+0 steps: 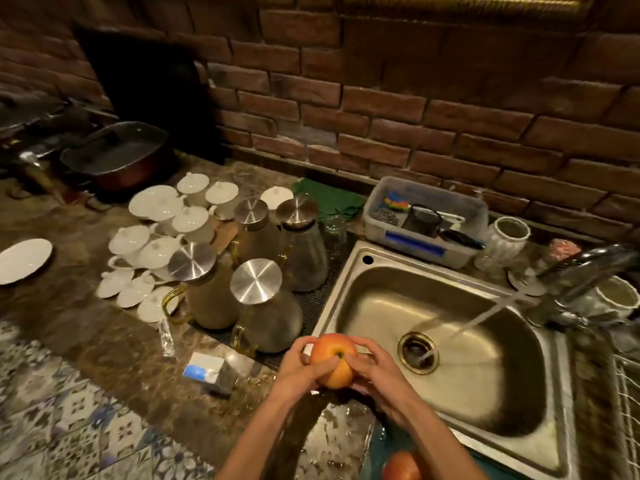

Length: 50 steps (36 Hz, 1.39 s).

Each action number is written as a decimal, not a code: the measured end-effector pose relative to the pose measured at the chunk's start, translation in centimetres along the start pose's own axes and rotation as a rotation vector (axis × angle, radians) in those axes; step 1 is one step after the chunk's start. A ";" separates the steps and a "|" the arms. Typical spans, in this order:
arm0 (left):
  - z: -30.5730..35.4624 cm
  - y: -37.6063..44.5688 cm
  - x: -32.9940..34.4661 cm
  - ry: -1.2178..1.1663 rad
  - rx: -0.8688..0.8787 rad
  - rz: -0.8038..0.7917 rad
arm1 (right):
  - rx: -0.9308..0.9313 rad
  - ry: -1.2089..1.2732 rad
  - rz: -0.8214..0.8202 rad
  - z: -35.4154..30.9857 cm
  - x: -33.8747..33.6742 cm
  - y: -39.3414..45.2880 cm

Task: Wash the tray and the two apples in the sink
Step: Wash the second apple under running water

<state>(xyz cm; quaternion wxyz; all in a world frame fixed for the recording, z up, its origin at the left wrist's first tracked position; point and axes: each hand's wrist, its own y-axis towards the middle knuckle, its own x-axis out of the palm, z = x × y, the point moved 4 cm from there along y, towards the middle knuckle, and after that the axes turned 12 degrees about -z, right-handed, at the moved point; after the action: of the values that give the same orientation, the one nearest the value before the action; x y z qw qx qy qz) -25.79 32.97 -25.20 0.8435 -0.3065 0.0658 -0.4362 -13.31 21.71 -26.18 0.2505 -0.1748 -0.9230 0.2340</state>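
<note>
Both my hands hold one red-orange apple (334, 355) over the sink's near-left corner. My left hand (299, 370) cups its left side and my right hand (375, 370) its right side, stem end facing up. A second apple (401, 466) lies at the bottom edge on a wet teal tray (377, 445), partly hidden by my right forearm. The steel sink (460, 375) lies to the right. Water streams from the faucet (585, 271) at the right toward the drain (418, 352).
Left of the sink stand several glass jugs with steel lids (256, 282) on a dark mat, with white cups and saucers (162, 237) behind. A plastic bin (426, 220) of utensils sits behind the sink. A small box (207, 372) lies near the counter's front.
</note>
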 end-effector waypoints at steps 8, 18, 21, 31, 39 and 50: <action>0.0 4.9 8.4 0.120 -0.022 -0.174 | -0.068 0.040 0.104 -2.0 -8.6 -3.6; 0.6 10.5 16.3 -0.081 -0.233 -0.391 | -0.163 0.253 0.148 -2.6 -18.8 -6.4; 0.6 12.4 18.5 -0.118 -0.233 -0.498 | -0.208 0.382 0.081 -2.4 -20.9 -6.2; -1.0 17.2 22.7 -0.190 -0.117 -0.515 | -0.310 0.353 0.205 -2.2 -23.5 -3.3; -2.6 18.2 24.3 -0.232 -0.169 -0.475 | -0.298 0.179 0.469 -0.5 -24.3 -2.1; -4.2 18.2 24.0 0.020 -0.022 -0.291 | -0.197 0.166 0.799 1.3 -21.7 -0.2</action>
<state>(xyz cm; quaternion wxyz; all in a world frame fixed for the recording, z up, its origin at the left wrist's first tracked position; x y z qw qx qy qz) -0.07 20.21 -35.25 0.7672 -0.3176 0.0340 -0.5562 3.62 11.51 -35.31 0.1955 -0.5605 -0.7772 0.2086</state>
